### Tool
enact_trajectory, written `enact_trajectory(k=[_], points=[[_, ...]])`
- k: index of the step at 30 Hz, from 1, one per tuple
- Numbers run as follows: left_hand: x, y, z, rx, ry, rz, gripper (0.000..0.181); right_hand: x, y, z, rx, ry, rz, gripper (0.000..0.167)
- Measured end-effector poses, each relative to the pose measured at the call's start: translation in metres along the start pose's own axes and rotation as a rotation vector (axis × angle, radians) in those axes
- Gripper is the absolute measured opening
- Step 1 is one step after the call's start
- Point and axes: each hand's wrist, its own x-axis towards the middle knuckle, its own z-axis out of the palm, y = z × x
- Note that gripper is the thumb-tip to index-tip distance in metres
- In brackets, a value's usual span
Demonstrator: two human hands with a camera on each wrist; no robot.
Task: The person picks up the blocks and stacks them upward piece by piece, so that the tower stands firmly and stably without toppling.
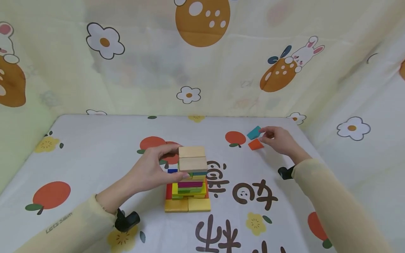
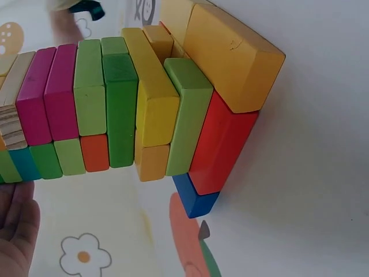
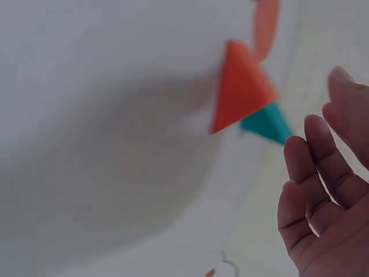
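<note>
A tower of coloured wooden blocks (image 1: pixel 191 184) stands upright, with two plain wood blocks (image 1: pixel 192 158) on top. My left hand (image 1: pixel 152 167) holds the tower's upper part, its thumb across the front and its fingers at the left and back. Only a few left fingers (image 2: pixel 17 225) show in the left wrist view, by the tower's side. At the right back my right hand (image 1: pixel 278 138) is beside a teal block (image 1: pixel 254 133), with thumb and fingers apart in the right wrist view. An orange-red triangular block (image 3: pixel 242 86) lies close to the teal one.
A white cloth (image 1: pixel 104 151) printed with fruit, flowers and dark characters covers the table. Behind it hangs a pale patterned curtain (image 1: pixel 142 77). The tower's base has yellow blocks (image 1: pixel 176 206), red blocks (image 2: pixel 225 144) and a blue block (image 2: pixel 195 196).
</note>
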Motion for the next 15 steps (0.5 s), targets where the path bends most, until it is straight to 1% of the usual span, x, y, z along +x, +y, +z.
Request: enact_trajectory(k=[3, 5, 7, 11, 15], points=[[-0.001, 0.001, 0.000, 0.004, -0.003, -0.010, 0.059, 0.005, 0.017, 0.008, -0.030, -0.050, 0.014, 0.048], [-0.001, 0.001, 0.000, 0.003, -0.002, -0.012, 0.058, 0.007, 0.023, 0.012, -0.045, -0.084, 0.015, 0.050], [-0.001, 0.000, 0.000, 0.003, -0.003, -0.006, 0.058, 0.008, 0.028, 0.014, -0.058, -0.102, 0.010, 0.049], [-0.001, 0.000, 0.000, 0.001, -0.003, -0.006, 0.060, 0.010, 0.032, 0.019, -0.046, -0.095, 0.031, 0.045], [0.000, 0.000, -0.001, 0.009, -0.002, -0.018, 0.061, 0.006, 0.028, 0.025, -0.021, -0.086, 0.058, 0.048]])
